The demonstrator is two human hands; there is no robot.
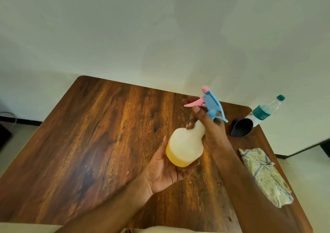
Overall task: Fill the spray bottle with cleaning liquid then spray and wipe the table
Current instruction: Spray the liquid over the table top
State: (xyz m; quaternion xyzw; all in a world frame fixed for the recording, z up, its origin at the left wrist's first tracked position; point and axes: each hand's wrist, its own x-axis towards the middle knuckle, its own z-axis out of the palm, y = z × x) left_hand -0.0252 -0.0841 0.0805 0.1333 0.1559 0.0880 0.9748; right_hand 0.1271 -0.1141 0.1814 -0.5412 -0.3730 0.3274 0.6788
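gripping spray bottle [185,143] neck, fingers [193,113] curled

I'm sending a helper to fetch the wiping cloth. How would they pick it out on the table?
Start at the brown wooden table and follow its right edge. Nearest the person lies a folded pale cloth with a green and blue print. It is soft and flat, unlike the dark funnel and clear plastic water bottle with a teal cap beyond it.

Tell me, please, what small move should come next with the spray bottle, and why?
Probably squeeze the pink trigger: the spray bottle already holds yellow liquid, its head is on, the right hand grips the neck, and the left hand cups the base above the table.
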